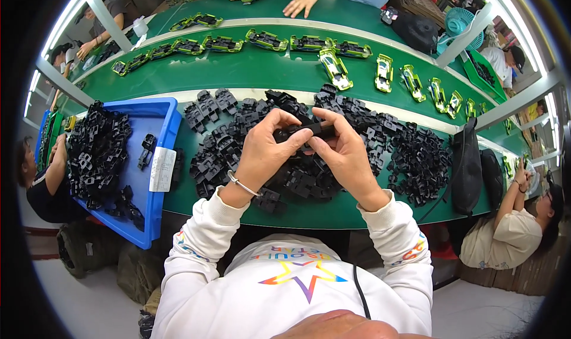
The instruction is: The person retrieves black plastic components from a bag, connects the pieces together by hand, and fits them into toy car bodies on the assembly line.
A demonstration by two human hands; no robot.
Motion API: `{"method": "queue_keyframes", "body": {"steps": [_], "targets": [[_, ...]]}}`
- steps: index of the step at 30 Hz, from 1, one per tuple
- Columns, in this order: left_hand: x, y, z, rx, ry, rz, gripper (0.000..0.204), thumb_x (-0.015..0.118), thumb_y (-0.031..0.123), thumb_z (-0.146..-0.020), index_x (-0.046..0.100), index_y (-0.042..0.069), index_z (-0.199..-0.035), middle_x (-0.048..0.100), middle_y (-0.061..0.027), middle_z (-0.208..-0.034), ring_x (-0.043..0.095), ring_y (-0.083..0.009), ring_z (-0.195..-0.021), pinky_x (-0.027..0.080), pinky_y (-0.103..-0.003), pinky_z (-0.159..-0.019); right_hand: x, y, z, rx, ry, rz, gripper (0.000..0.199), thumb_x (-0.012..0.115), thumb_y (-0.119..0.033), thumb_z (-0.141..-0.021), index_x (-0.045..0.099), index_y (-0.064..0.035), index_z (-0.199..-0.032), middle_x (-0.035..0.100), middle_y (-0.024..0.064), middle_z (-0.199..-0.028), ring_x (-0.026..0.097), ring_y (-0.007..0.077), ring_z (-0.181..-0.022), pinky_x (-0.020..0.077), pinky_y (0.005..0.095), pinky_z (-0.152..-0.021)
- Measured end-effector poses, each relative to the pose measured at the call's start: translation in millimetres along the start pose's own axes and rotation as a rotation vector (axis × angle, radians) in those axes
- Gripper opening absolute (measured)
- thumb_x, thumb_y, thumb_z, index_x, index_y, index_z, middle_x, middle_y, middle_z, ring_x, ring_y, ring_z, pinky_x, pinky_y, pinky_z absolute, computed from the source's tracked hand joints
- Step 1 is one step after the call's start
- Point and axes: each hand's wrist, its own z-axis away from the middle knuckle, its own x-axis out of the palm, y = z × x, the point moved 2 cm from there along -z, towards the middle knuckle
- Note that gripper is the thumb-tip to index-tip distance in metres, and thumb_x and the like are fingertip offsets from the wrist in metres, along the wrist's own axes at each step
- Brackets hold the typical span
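A green bench fills an assembly hall. Both hands clamp one black plastic part: left hand on its left end, right hand on its right, long axis crosswise. Beyond lie loose black parts, then green toy cars.

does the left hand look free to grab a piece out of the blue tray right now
Probably not at once. The left hand and the right hand together grip a black plastic part. The blue tray lies open to its left, nothing between.
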Motion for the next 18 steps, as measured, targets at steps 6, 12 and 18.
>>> {"method": "queue_keyframes", "body": {"steps": [6, 12, 18], "targets": [[3, -3, 3, 0.087, 0.076, 0.023, 0.033, 0.076, 0.024, -0.083, 0.06, 0.0, -0.097, 0.066, -0.0087, -0.09, 0.065, -0.0172, -0.084, 0.051, -0.029, -0.079, 10, 2, 4, -0.069, 0.068, 0.06, 0.036, 0.06, 0.004, -0.091, 0.053, 0.0024, -0.126, 0.064, 0.0106, -0.105, 0.066, 0.0129, -0.088, 0.059, 0.0266, -0.076], [-14, -11, 7, -0.137, -0.042, 0.364, 0.023, 0.074, 0.021, -0.087, 0.062, 0.004, -0.098, 0.064, -0.0025, -0.091, 0.059, -0.0065, -0.075, 0.049, -0.02, -0.055, 13, -10, 8, -0.01, -0.03, 0.115, 0.046, 0.064, 0.001, -0.088, 0.05, 0.0009, -0.132, 0.062, 0.0118, -0.111, 0.067, 0.0142, -0.088, 0.0563, 0.0267, -0.076], [-94, -12, 18, -0.158, 0.217, 0.091, 0.016, 0.07, 0.02, -0.088, 0.066, 0.007, -0.098, 0.064, 0.0015, -0.087, 0.059, -0.006, -0.074, 0.047, -0.021, -0.054, -51, -29, 21, -0.262, 0.162, 0.514, 0.047, 0.068, 0.004, -0.084, 0.056, -0.0031, -0.129, 0.066, 0.0096, -0.103, 0.066, 0.0143, -0.081, 0.0521, 0.0266, -0.075]]}}
